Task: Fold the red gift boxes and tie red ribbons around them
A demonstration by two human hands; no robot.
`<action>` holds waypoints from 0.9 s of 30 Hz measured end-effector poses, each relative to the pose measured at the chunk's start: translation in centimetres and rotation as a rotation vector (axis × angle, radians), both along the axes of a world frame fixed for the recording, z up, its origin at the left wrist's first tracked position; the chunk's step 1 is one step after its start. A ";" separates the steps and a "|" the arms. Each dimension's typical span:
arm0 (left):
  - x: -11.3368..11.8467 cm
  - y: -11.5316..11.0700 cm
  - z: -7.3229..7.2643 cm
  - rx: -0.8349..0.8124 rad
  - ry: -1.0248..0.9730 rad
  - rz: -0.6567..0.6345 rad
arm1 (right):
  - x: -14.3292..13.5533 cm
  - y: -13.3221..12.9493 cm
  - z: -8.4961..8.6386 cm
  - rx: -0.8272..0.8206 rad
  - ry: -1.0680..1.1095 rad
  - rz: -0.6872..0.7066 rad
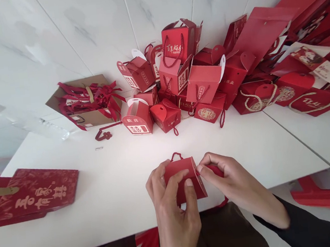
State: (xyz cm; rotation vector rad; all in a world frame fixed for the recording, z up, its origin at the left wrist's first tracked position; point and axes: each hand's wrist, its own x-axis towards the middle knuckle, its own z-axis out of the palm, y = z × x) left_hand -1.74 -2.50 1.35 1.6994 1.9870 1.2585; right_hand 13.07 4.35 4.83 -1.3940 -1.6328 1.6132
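A small red box lies near the front edge of the white table, a twisted red cord looping from its far side. My left hand is wrapped over it, fingers and thumb on its top and sides. At the box's right end, my right hand pinches a red ribbon between thumb and forefinger. More red ribbon hangs below that hand by the table edge. The exact contact between ribbon and box is too small to tell.
Several red gift boxes are piled along the wall. A brown carton of red ribbons stands at the back left. Red printed bags lie at the left, and larger red bags crowd the right.
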 end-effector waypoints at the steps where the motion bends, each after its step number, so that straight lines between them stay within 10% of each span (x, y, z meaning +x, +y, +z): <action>1: 0.0 0.0 0.0 0.000 0.008 -0.010 | 0.0 -0.1 0.0 0.006 -0.012 -0.005; 27: 0.6 0.1 0.4 0.083 0.183 -0.007 | 0.6 -0.9 -0.8 0.243 -0.190 -0.067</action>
